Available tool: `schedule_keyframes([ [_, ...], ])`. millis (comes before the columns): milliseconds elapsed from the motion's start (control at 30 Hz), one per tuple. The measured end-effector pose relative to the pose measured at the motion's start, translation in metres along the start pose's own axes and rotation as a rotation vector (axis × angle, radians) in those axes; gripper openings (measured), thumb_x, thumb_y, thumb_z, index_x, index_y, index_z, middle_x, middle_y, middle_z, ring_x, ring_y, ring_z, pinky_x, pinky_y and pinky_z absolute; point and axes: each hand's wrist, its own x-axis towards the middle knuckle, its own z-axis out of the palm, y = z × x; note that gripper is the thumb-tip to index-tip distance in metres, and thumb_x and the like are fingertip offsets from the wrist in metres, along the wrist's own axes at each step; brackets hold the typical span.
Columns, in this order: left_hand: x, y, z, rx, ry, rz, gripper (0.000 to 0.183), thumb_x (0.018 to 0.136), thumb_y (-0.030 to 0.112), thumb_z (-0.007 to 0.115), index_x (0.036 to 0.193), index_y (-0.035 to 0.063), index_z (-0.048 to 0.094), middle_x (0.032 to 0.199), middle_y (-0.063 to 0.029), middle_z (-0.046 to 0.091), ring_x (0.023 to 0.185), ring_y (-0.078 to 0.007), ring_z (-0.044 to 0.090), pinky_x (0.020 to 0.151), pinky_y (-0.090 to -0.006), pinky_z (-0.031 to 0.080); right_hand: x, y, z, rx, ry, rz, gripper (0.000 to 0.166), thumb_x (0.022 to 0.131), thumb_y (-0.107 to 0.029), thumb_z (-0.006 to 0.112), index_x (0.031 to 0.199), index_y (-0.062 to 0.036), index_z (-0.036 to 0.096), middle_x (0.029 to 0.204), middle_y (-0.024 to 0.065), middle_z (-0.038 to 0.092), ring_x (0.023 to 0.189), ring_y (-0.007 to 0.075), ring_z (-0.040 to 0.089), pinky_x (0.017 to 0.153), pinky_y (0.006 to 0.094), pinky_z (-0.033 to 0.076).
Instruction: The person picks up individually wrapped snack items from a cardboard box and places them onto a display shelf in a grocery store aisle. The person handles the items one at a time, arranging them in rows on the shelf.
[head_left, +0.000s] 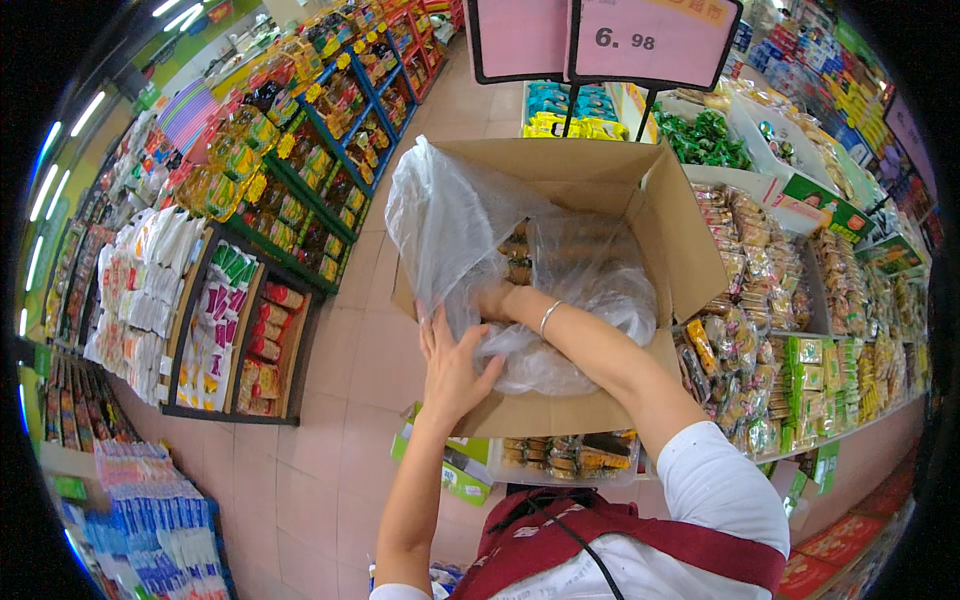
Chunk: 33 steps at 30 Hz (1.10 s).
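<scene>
A brown cardboard carton stands before me, flaps raised, lined with a clear plastic bag. Dark, packaged food pieces show through the bag's opening. My left hand lies at the carton's near left edge, fingers spread against the bag. My right hand reaches down inside the carton, a bracelet on its wrist. Plastic and shadow blur its fingers, so any hold is hidden. Under the carton's near side sits a clear tub of packaged snacks.
Two pink price signs rise behind the carton. Bins of wrapped snacks fill the right side. A green box sits low at the near left. Across the tiled aisle stand oil bottle shelves and a wooden rack.
</scene>
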Motion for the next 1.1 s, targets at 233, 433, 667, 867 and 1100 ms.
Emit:
schedule_keyframes([
  [233, -0.02, 0.013, -0.024, -0.142, 0.052, -0.069, 0.034, 0.075, 0.021, 0.073, 0.105, 0.0091, 0.062, 0.142, -0.0254, 0.031, 0.138, -0.0459, 0.012, 0.108, -0.0523, 0.021, -0.073, 0.025, -0.056, 0.135, 0.433, -0.136, 0.055, 0.064, -0.01, 0.075, 0.115, -0.0065, 0.054, 0.115, 0.016, 0.055, 0.109, 0.0355, 0.051, 0.092, 0.0377, 0.043],
  [433, -0.037, 0.062, -0.042, -0.404, 0.233, -0.009, 0.024, 0.077, 0.008, 0.066, 0.1, 0.0053, 0.062, 0.13, -0.0175, 0.049, 0.133, -0.0391, 0.033, 0.106, -0.0463, 0.031, -0.151, 0.03, -0.085, 0.969, 0.7, -0.052, 0.053, 0.076, -0.016, 0.075, 0.121, -0.0103, 0.048, 0.105, 0.0049, 0.059, 0.094, 0.021, 0.06, 0.075, 0.0335, 0.051],
  [667, -0.038, 0.097, -0.03, -0.992, 0.191, -0.004, 0.044, 0.08, 0.004, 0.063, 0.121, -0.0006, 0.048, 0.129, -0.0146, 0.049, 0.13, -0.0259, 0.038, 0.102, -0.036, 0.033, -0.243, -0.037, -0.063, 1.775, 0.24, -0.038, 0.056, 0.083, -0.023, 0.068, 0.131, -0.0079, 0.042, 0.112, 0.0147, 0.058, 0.085, 0.027, 0.063, 0.055, 0.0324, 0.055],
  [867, -0.052, 0.098, -0.032, -1.331, -0.152, 0.106, 0.098, 0.068, 0.036, 0.081, 0.142, 0.0049, 0.024, 0.142, -0.0175, 0.037, 0.132, -0.0282, 0.036, 0.108, -0.0402, 0.027, -0.284, -0.091, -0.009, 2.178, -0.244, -0.174, 0.068, 0.081, -0.034, 0.07, 0.134, -0.0057, 0.04, 0.115, 0.0234, 0.054, 0.088, 0.036, 0.058, 0.049, 0.0277, 0.047],
  [1100, -0.075, 0.089, -0.029, -1.222, -0.513, 0.205, 0.09, 0.061, 0.014, 0.086, 0.137, 0.0056, 0.038, 0.132, -0.012, 0.048, 0.121, -0.0202, 0.046, 0.103, -0.0353, 0.035, -0.287, -0.105, 0.048, 2.307, -0.518, -0.075, 0.062, 0.087, -0.043, 0.059, 0.132, -0.0046, 0.041, 0.109, 0.0219, 0.058, 0.09, 0.0396, 0.062, 0.059, 0.036, 0.057],
])
